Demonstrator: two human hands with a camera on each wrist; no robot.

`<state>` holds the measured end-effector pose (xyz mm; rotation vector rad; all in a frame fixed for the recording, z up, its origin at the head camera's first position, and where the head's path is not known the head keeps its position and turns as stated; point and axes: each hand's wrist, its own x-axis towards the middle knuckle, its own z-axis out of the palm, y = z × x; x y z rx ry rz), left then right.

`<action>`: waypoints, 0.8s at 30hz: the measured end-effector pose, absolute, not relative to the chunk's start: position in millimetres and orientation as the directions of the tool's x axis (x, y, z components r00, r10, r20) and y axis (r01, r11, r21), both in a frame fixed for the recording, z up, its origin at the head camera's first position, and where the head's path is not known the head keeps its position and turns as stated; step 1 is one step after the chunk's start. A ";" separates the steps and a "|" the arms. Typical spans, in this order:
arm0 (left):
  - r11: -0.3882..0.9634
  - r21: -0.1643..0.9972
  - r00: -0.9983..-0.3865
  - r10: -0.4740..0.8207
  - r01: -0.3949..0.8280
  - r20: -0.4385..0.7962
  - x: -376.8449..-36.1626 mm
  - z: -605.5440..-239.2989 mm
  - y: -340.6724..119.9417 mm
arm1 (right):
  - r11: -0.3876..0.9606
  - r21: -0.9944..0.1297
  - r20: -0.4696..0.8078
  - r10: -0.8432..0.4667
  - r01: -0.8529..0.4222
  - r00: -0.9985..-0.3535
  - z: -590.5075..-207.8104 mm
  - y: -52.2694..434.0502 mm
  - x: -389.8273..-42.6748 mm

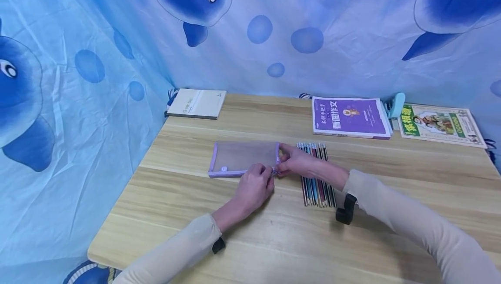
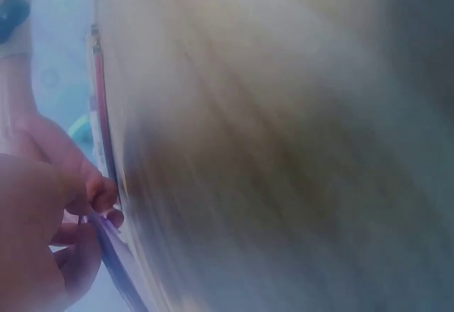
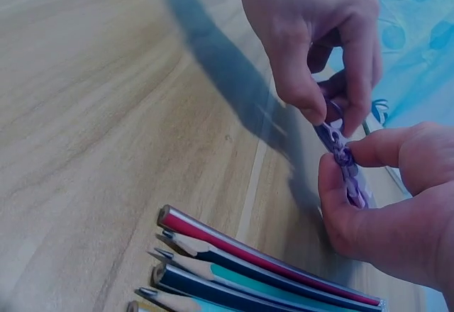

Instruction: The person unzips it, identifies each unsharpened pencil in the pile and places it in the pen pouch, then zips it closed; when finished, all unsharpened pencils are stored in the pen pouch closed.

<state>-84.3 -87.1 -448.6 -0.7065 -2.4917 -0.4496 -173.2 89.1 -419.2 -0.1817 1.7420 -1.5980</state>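
The pouch [image 1: 246, 157], which is see-through with a purple border, lies on the counter [image 1: 164, 197], nearer to the left edge than to the right edge. Both hands are grasping it at its right near corner. The left hand [image 1: 254, 186] pinches the purple border with thumb and bent fingers; the right hand [image 1: 297, 160] pinches the same border just beside, also between thumb and finger. The right wrist view shows the two grips near each other.

To the right of the pouch lie the pencils [image 1: 318, 188], side by side, with tips toward the near edge of the counter; the right hand and its forearm pass above them.

The notebook [image 1: 198, 102] lies at the far left corner. Along the far edge, toward the right, is the purple book [image 1: 348, 116], then the teal object [image 1: 397, 105], and the magazine [image 1: 440, 123] at the far right corner.
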 end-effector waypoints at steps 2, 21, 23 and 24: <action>0.814 0.158 -0.731 0.394 0.559 0.557 -84.9 -448.5 -89.5 | 0.214 -0.903 -0.426 -0.566 0.373 -0.705 -419.4 89.6 -173.8; 0.854 0.118 -0.716 0.340 0.506 0.610 -75.0 -450.7 -179.1 | 0.307 -0.881 -0.473 -0.537 0.361 -0.698 -416.7 101.0 -181.2; 0.864 0.092 -0.716 0.345 0.494 0.607 -71.9 -449.6 -190.8 | 0.319 -0.880 -0.475 -0.540 0.353 -0.695 -416.2 102.8 -182.0; 0.870 0.073 -0.714 0.350 0.488 0.607 -70.0 -448.9 -196.3 | 0.326 -0.876 -0.481 -0.534 0.355 -0.695 -416.0 103.7 -182.4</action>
